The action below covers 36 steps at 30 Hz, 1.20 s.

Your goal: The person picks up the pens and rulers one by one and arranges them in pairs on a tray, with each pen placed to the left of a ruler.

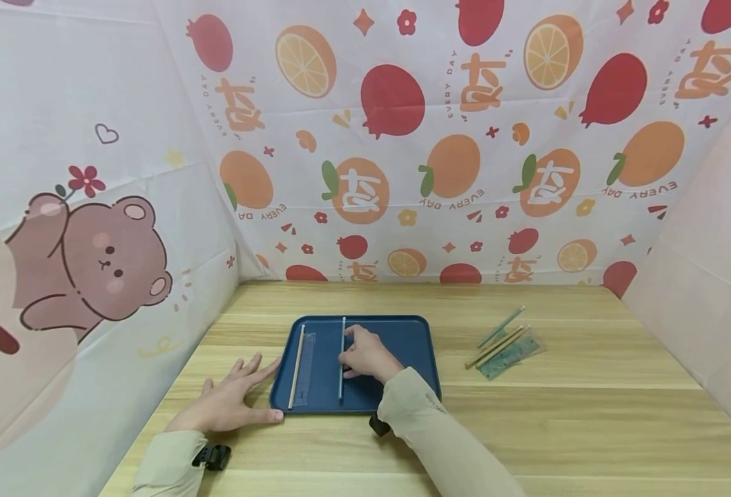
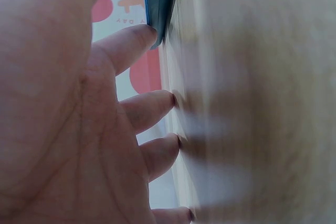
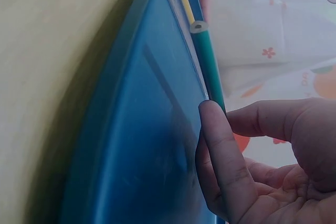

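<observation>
Right hand [image 1: 368, 357] is down inside the dark blue plastic tray [image 1: 415, 345], and its grip sits on the slim green pencil [image 1: 342, 359] lying across the tray floor. The right wrist view shows a fingertip laid along the pencil's shaft, the other fingers bent towards it; it looks like a light pinch, though how firmly it has closed I cannot tell for sure. The pencil's long axis runs from the tray's near edge straight away to the far rim, so it lies lengthwise past the fingers, extending both nearer and farther than the hand. The hand meets it around mid-shaft, from the right side.

Just left of it, parallel and apart, a pale wooden stick [image 1: 296, 366] rests on a clear plastic ruler [image 1: 306, 369] by the tray's left wall.

Left hand [image 1: 231, 400] lies flat on the light wooden desk [image 1: 589, 428], fingers spread and straight, thumb and forefinger touching the tray's near-left corner; it holds nothing. So the right hand is the one on the pencil, the left merely steadies the tray.

Well off to the right on the desk sits a small heap of further pencils and a greenish ruler [image 1: 504, 345].
</observation>
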### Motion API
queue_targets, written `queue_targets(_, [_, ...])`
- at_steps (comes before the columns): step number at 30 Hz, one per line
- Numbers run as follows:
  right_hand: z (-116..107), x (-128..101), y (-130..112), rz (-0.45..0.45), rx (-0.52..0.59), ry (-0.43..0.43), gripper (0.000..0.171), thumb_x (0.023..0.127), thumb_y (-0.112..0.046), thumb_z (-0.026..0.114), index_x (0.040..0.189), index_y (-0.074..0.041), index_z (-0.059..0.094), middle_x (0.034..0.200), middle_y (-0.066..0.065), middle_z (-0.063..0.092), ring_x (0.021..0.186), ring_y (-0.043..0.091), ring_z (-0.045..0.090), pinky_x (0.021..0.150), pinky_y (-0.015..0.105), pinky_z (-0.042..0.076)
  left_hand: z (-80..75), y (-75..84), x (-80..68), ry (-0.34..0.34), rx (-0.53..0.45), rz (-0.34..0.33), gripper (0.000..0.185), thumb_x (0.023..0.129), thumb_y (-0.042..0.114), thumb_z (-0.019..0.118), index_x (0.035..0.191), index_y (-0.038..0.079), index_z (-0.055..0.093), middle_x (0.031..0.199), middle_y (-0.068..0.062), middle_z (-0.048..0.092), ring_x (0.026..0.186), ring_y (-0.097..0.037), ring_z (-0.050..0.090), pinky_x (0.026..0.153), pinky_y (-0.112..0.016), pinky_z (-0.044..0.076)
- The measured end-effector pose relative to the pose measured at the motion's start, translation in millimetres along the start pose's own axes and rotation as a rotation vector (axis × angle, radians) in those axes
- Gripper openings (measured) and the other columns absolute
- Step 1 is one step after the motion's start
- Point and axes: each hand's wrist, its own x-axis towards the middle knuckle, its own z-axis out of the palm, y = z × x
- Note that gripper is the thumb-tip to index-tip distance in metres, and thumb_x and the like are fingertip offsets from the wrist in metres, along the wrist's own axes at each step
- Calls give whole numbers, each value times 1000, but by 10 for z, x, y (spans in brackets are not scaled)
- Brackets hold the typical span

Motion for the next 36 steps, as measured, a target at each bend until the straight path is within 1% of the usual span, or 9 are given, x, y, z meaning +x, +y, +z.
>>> queue_targets(7, [70,34,-35,1,-6,-5,58,101,1,67,156,-3,47,91,12,63,69,20,70,64,30,65,-8,5,-4,-1,22,3,106,84,69,82,168,23,39,173,-33,25,154,-70,20,102,-100,10])
queue_targets(11, [114,40,-51,-7,-32,-13,57,103,1,66,157,-3,47,89,12,62,68,18,69,63,29,65,-8,1,-5,-5,18,1,106,84,69,82,168,22,39,173,-33,25,154,-70,19,102,-100,10])
queue_targets(18, [207,25,-120,6,-58,-21,58,103,1,66,157,-3,46,87,12,62,68,19,69,64,30,65,-14,6,-4,-9,17,-8,105,84,68,82,168,22,39,173,-33,25,153,-71,19,103,-100,10])
queue_targets(22, [260,25,-155,5,-95,-25,58,103,-1,67,157,-3,46,87,13,62,67,20,70,65,31,65,-16,12,-8,-5,20,-12,106,83,68,83,168,22,39,173,-33,25,153,-71,19,103,-100,10])
queue_targets(25, [295,31,-172,-1,-138,-31,57,104,-2,67,158,-4,47,89,15,65,65,19,70,65,31,65,-16,16,-13,-4,20,-13,106,83,68,83,168,22,39,173,-33,24,153,-71,19,103,-99,10])
queue_targets(28, [325,37,-195,-6,-177,-28,56,104,-3,67,157,-5,50,103,19,68,64,17,70,64,29,64,-16,15,-16,-5,19,-13,106,83,68,83,168,22,39,173,-33,24,153,-71,19,103,-99,10])
queue_targets(32, [363,46,-230,-9,-229,-17,54,104,-3,67,156,-6,53,131,25,66,62,15,70,61,27,63,-10,4,-14,-7,19,-11,106,83,68,82,168,22,39,173,-33,24,153,-71,19,103,-100,10])
queue_targets(36, [405,50,-255,-11,-268,-7,54,104,-3,67,156,-6,53,143,27,64,61,15,72,59,27,62,-7,-6,-12,-13,16,-14,105,84,68,82,168,23,39,173,-33,24,154,-70,19,103,-100,10])
